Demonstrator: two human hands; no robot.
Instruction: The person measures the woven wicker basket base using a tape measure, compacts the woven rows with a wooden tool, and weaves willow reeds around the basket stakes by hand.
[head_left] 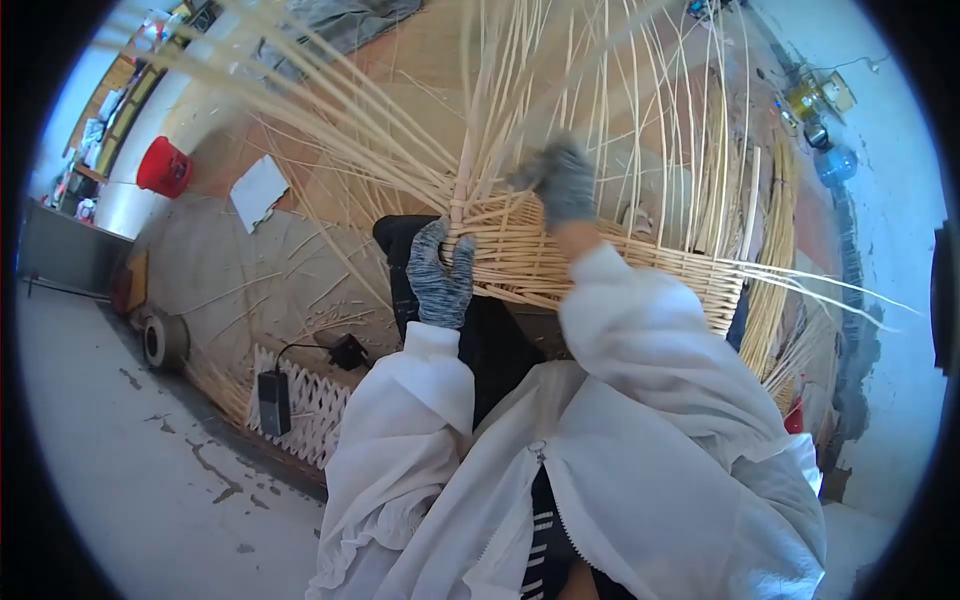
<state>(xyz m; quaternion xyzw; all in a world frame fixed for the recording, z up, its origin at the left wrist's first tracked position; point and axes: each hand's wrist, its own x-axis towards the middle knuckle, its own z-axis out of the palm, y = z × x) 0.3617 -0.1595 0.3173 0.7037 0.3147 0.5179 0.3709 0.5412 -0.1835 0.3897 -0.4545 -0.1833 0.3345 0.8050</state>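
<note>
A partly woven wicker basket (pixel 510 255) lies across my lap, with long pale upright rods (pixel 480 90) fanning out from its far edge. My left hand (pixel 441 275), in a grey knitted glove, grips the basket's left corner, its fingers and thumb bent round the woven edge. Over the middle of the weave is my right hand (pixel 562 180), gloved in the same way and smeared by motion. Its fingers point left among the rods, and whether they hold one is too blurred to tell. Loose rod ends (pixel 840 290) stick out past the basket's right end.
A red bucket (pixel 165 167) and a white sheet (pixel 259 193) are on the floor at the left. Bundles of rods (pixel 775 240) lie at the right. A white lattice (pixel 310 405) with a black adapter (pixel 273 402) is at the lower left, near a grey roll (pixel 166 341).
</note>
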